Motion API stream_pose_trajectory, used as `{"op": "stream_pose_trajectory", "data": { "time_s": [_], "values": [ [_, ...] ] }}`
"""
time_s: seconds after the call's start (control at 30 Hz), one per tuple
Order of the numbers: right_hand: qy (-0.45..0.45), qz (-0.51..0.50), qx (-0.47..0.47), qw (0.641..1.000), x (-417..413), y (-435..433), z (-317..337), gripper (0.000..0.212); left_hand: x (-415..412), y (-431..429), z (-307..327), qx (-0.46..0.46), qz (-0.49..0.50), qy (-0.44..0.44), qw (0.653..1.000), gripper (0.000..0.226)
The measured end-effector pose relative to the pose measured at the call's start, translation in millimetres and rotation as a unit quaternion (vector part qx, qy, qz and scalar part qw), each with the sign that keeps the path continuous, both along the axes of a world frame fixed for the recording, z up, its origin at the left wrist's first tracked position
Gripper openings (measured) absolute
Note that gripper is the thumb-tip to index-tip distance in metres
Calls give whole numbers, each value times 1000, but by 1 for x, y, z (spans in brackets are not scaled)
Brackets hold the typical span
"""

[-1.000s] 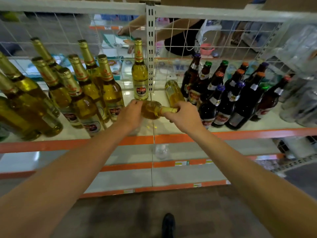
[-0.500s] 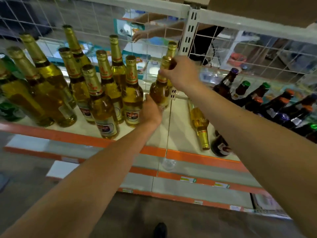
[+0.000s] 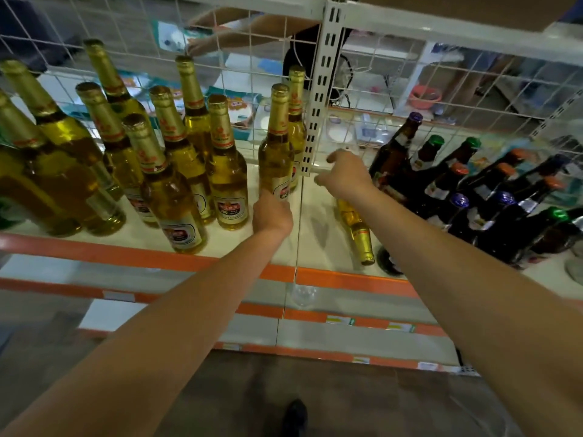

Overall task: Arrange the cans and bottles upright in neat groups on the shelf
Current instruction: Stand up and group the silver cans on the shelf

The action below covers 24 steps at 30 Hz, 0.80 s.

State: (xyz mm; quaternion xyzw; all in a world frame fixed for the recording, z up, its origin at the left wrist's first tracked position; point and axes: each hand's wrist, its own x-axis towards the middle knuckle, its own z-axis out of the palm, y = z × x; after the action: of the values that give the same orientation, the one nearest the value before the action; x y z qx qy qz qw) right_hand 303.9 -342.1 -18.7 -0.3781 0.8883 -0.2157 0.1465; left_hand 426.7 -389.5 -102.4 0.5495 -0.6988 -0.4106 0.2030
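Right hand (image 3: 344,175) has let go of the neck and hovers loosely spread near the post (image 3: 318,121), while the left hand (image 3: 273,213) curls round the foot of the golden bottle (image 3: 277,146), upright on the shelf (image 3: 189,257) beside its group, a fallen bottle (image 3: 355,225) lying under the right arm.

White wire-mesh backing (image 3: 390,77), brown floor (image 3: 347,395)

Your gold bottles (image 3: 276,159) were glossy clear glass, with shiny foil (image 3: 280,111) on the necks and smooth paper labels (image 3: 232,208). The dark bottles (image 3: 391,152) were glossy brown glass. The shelf (image 3: 318,228) looked like smooth white painted metal, the mesh (image 3: 473,89) like coated wire.
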Motion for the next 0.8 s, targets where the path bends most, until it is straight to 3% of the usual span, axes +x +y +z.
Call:
{"op": "stream_pose_trajectory", "data": {
  "time_s": [0.1, 0.23, 0.53, 0.67, 0.8],
  "values": [
    [-23, -69, 91, 993, -2, 34, -38, 63, -3, 23, -6, 14, -63, -42, 997, 39],
    [-51, -147, 150, 976, -4, 62, -80, 86, -11, 35, -15, -60, -159, -108, 980, 41],
    [25, -143, 85, 986, 12, 91, -111, 37, -7, 20, -24, -127, -234, -158, 951, 37],
    [72, -100, 72, 990, 28, 111, -92, 31, 3, 26, -20, -123, -244, -148, 951, 48],
    [118, -26, 80, 989, 41, 135, -51, 14, 16, 38, -13, -103, -253, -84, 958, 64]
  ]
}}
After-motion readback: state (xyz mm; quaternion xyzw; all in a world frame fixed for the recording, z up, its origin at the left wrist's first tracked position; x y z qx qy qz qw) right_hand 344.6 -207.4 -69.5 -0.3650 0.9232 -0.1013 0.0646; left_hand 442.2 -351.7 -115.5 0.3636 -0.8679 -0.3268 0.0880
